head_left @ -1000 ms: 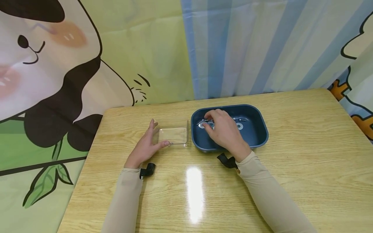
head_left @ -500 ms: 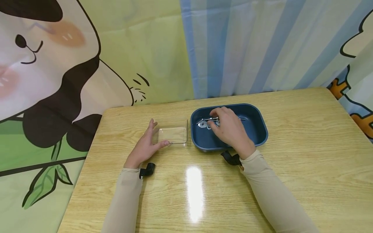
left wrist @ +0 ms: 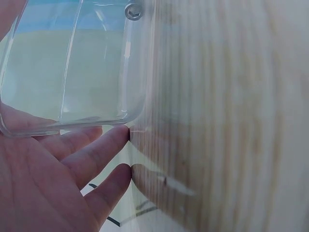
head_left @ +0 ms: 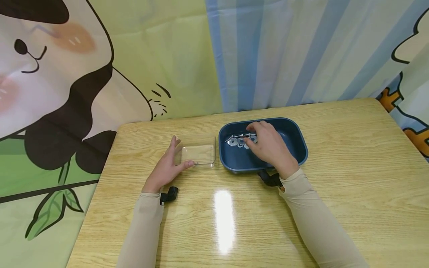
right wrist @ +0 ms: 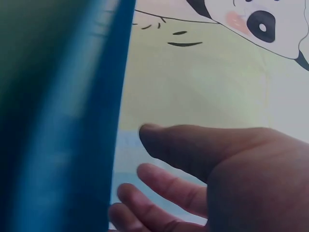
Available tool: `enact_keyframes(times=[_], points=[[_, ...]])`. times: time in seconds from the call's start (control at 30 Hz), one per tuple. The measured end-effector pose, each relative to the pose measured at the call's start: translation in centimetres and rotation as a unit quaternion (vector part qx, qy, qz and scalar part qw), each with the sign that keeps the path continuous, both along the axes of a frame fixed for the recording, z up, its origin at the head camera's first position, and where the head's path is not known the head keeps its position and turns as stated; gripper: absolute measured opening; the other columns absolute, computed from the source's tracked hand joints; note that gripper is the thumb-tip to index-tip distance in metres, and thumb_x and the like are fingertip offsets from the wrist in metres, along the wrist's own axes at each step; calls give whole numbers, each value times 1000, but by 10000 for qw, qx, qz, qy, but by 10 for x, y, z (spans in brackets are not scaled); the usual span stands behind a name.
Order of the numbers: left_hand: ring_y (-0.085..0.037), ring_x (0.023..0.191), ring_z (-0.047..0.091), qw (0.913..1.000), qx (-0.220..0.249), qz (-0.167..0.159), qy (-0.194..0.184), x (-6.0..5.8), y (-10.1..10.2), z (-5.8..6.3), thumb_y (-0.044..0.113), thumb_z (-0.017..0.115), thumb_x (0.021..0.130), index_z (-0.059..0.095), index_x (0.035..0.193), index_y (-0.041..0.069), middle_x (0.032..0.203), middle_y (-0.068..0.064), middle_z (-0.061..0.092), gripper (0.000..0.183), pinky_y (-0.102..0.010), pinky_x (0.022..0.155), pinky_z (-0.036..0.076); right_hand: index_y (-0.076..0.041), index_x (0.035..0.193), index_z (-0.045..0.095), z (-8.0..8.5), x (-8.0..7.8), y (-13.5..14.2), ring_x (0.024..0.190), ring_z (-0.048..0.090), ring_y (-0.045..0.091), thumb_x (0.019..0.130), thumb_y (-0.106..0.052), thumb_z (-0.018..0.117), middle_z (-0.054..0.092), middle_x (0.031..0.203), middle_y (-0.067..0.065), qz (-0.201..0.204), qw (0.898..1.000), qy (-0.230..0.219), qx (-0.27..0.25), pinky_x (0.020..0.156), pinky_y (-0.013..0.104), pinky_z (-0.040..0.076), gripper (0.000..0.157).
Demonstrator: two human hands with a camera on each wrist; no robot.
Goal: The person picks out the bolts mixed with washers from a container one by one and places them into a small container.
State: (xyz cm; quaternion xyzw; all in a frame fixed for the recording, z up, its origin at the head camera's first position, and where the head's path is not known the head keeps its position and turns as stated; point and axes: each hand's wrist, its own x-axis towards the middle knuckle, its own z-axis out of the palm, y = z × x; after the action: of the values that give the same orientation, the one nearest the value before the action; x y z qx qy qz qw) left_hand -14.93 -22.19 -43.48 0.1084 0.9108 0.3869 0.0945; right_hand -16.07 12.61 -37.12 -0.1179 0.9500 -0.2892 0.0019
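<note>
A clear plastic box (head_left: 198, 154) stands on the table, with my left hand (head_left: 166, 169) round its left end. The left thumb lies along its near side, and in the left wrist view the fingers are fairly straight and spread beside it. A small round metal piece (left wrist: 133, 11) shows near one corner of the box. My right hand (head_left: 269, 145) is over the dark blue tray (head_left: 234, 163), thumb and fingertips apart, with nothing visible between them. Left of its fingertips lie several flat washers (head_left: 232, 142) and metal bolts (head_left: 239, 136) in the tray. The hand hides part of the tray.
Both containers stand on a wooden table (head_left: 352, 167), the box just left of the tray with a narrow gap. Behind the table hangs a printed curtain (head_left: 174, 56). Each wrist bears a black camera mount (head_left: 170, 194).
My right hand has moved right within the tray, uncovering more washers and bolts on its left. The left hand and the box have stayed in place.
</note>
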Motion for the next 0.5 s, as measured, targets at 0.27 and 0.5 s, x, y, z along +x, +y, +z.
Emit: enact_keyframes(times=[0.27, 0.5], points=[[-35, 149, 26, 10000, -16, 2, 0, 0, 1, 1, 57, 69, 90, -19, 157, 34, 166, -4, 19, 113, -62, 115, 24, 0, 132, 60, 8, 0, 13, 114, 54, 35, 99, -26, 66, 59, 129, 18, -90, 9999, -123, -45, 95, 52, 46, 43], [-37, 148, 28, 10000, 41, -29, 14, 1, 1, 2, 54, 71, 90, -18, 158, 32, 167, -6, 18, 114, -63, 113, 26, 0, 135, 58, 12, -2, 22, 119, 53, 36, 99, -28, 65, 57, 134, 19, -187, 9994, -259, -116, 98, 53, 44, 45]])
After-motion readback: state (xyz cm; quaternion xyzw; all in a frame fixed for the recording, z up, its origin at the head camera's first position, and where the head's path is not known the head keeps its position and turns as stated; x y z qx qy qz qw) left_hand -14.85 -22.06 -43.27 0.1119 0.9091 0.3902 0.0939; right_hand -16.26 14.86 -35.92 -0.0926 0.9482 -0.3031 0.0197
